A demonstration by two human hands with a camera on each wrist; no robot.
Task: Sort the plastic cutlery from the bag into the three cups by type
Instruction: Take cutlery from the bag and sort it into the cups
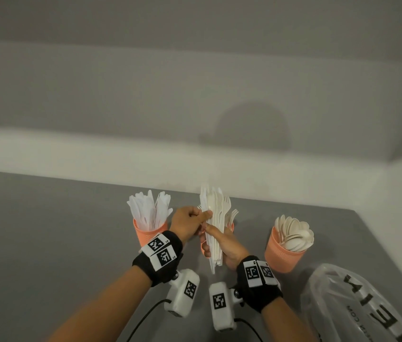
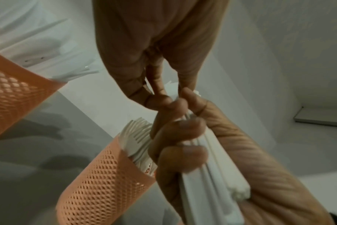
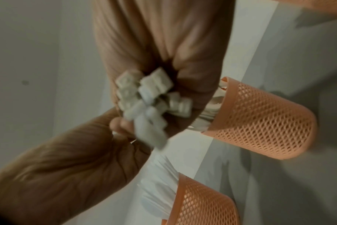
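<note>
My right hand point(image 1: 217, 243) grips an upright bundle of white plastic cutlery point(image 1: 216, 208), forks, spoons and knives mixed, by the handles above the table. My left hand point(image 1: 205, 214) pinches one piece at the bundle's left edge; which type it is I cannot tell. In the left wrist view the left fingertips point(image 2: 160, 97) meet the bundle point(image 2: 215, 172) just above the right hand's fingers. The handle ends point(image 3: 150, 97) show in the right wrist view. Three orange mesh cups stand behind: knives point(image 1: 149, 234) left, forks point(image 1: 231, 227) mostly hidden behind my hands, spoons point(image 1: 282, 255) right.
A crumpled clear plastic bag point(image 1: 353, 304) with black lettering lies at the near right. The grey table point(image 1: 47, 230) ends at a white wall behind the cups. Wrist cameras and their cables hang below both forearms.
</note>
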